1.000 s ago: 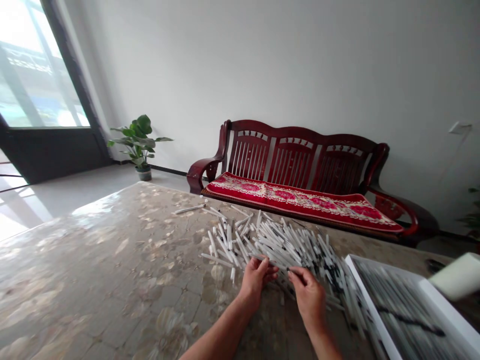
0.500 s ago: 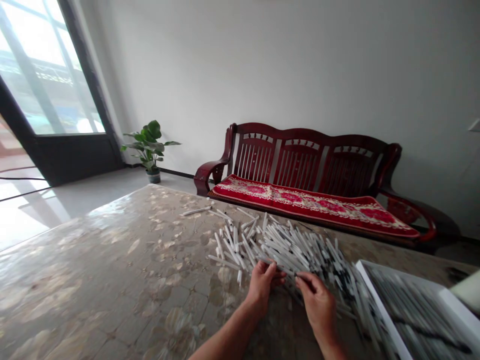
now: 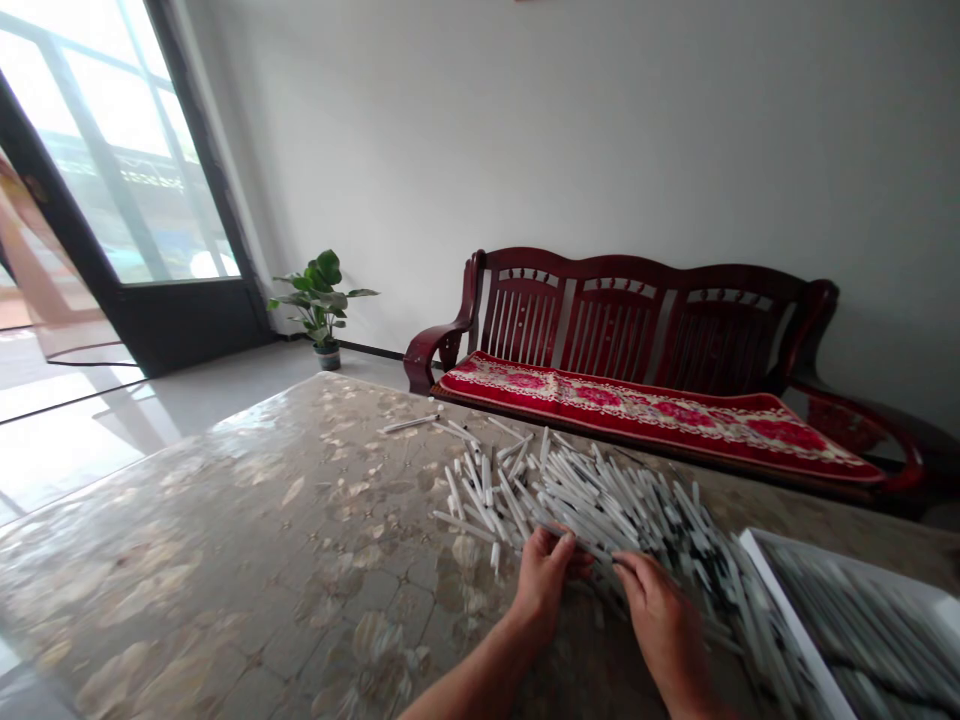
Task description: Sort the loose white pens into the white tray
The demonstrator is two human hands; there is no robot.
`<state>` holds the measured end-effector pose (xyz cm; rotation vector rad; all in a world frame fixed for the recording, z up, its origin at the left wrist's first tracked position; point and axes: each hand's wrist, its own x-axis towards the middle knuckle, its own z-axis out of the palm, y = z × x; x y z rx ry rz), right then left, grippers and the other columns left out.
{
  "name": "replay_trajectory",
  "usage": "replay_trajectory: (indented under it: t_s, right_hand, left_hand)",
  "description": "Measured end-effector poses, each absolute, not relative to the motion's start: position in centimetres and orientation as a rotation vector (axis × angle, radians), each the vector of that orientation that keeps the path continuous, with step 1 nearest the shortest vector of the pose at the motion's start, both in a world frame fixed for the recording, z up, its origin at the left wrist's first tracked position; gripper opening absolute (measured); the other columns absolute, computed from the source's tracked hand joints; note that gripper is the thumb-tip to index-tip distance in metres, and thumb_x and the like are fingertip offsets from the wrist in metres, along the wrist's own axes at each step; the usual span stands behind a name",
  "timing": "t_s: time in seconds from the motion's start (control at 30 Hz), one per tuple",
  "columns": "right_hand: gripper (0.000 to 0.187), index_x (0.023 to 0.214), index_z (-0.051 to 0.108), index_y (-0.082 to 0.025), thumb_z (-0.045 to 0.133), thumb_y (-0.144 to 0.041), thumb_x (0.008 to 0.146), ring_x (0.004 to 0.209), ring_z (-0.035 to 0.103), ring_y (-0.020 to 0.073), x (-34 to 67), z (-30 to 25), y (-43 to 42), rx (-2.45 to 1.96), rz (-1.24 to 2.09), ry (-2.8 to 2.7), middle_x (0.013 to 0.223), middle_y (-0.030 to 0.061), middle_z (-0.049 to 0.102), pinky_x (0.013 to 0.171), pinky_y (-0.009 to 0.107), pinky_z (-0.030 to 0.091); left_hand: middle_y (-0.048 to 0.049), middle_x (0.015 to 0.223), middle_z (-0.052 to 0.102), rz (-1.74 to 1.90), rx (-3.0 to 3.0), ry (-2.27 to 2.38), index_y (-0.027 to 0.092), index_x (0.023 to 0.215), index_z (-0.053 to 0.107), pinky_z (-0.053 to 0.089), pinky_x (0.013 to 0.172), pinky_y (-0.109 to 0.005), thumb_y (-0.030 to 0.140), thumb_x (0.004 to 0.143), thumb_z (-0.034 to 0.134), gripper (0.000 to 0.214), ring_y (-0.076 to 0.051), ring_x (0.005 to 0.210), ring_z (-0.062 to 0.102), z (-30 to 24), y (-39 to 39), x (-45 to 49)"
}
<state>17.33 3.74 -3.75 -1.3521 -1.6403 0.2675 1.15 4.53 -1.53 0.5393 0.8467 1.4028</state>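
Note:
Both hands are at the near edge of a loose pile of pens (image 3: 600,490), which have whitish barrels and some dark parts. My left hand (image 3: 544,580) is closed, thumb and fingers pinching one end of a slim pen (image 3: 592,548). At that pen's other, dark end, the fingertips of my right hand (image 3: 660,610) are pinched together. The pen lies roughly level between the two hands, just above the table. Part of it is hidden by my fingers.
To the right, a white box (image 3: 787,610) holds many pens laid side by side. The pile spreads over a flower-patterned tablecloth (image 3: 262,560). Beyond the table stand a dark red wooden bench (image 3: 570,320) and a potted plant (image 3: 322,300). A glass door (image 3: 150,200) is at left.
The view has turned slightly left, so everything appears further right. My hands stay together on the same pen, with only small finger movement.

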Motion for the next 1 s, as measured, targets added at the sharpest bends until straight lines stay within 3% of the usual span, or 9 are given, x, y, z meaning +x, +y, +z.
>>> replay_trajectory:
  t_s: [0.27, 0.37, 0.73, 0.83, 0.93, 1.0]
  right_hand:
    - [0.041, 0.088, 0.073, -0.020, 0.065, -0.058, 0.074, 0.071, 0.072, 0.0244, 17.6, -4.7, 3.8, -1.425, 0.682, -1.335, 0.083, 0.0080, 0.077, 0.065, 0.031, 0.059]
    - [0.042, 0.087, 0.072, -0.020, 0.065, -0.059, 0.075, 0.067, 0.071, 0.0228, 17.2, -4.3, 3.6, -1.438, 0.696, -1.337, 0.077, 0.0067, 0.075, 0.062, 0.030, 0.058]
    - [0.054, 0.072, 0.061, -0.023, 0.033, -0.064, 0.093, 0.053, 0.062, 0.0195, 15.4, -2.6, 2.4, -1.514, 0.408, -1.518, 0.059, 0.0034, 0.065, 0.050, 0.027, 0.046]
    - [0.055, 0.071, 0.060, -0.023, 0.028, -0.061, 0.095, 0.056, 0.063, 0.0194, 15.4, -2.2, 2.4, -1.504, 0.425, -1.524, 0.062, 0.0039, 0.066, 0.054, 0.028, 0.047]
    - [0.045, 0.090, 0.064, -0.021, 0.036, -0.056, 0.095, 0.074, 0.067, 0.0199, 15.4, -1.7, 2.2, -1.422, 0.430, -1.564, 0.082, 0.0057, 0.072, 0.066, 0.027, 0.051]
    - [0.039, 0.090, 0.062, -0.021, 0.041, -0.055, 0.094, 0.076, 0.066, 0.0199, 15.4, -1.6, 2.2, -1.403, 0.402, -1.592, 0.083, 0.0051, 0.071, 0.068, 0.027, 0.050]
  left_hand:
    - [0.0018, 0.064, 0.066, 1.380, 0.543, 0.830, 0.018, 0.077, 0.059, 0.051, 0.054, -0.026, 0.050, 0.054, 0.086, 0.048, -0.016, 0.057, 0.066, -1.9, 4.6, 1.5]
    - [0.0022, 0.066, 0.066, 1.388, 0.523, 0.791, 0.017, 0.079, 0.061, 0.052, 0.056, -0.025, 0.048, 0.054, 0.086, 0.048, -0.015, 0.058, 0.066, -1.8, 4.6, 1.3]
    - [0.0012, 0.064, 0.069, 1.359, 0.528, 0.769, 0.016, 0.078, 0.064, 0.053, 0.058, -0.025, 0.044, 0.054, 0.088, 0.045, -0.015, 0.059, 0.068, -1.4, 4.2, 1.2]
    - [0.0007, 0.063, 0.069, 1.347, 0.498, 0.773, 0.016, 0.077, 0.063, 0.054, 0.058, -0.025, 0.045, 0.052, 0.089, 0.046, -0.015, 0.059, 0.068, -1.6, 4.3, 1.2]
    - [-0.0002, 0.063, 0.070, 1.331, 0.473, 0.774, 0.016, 0.077, 0.063, 0.054, 0.060, -0.024, 0.046, 0.052, 0.089, 0.046, -0.014, 0.059, 0.068, -1.6, 4.3, 1.2]
    - [-0.0009, 0.064, 0.071, 1.323, 0.475, 0.772, 0.016, 0.077, 0.064, 0.054, 0.060, -0.024, 0.046, 0.053, 0.089, 0.046, -0.014, 0.059, 0.068, -1.5, 4.2, 1.3]
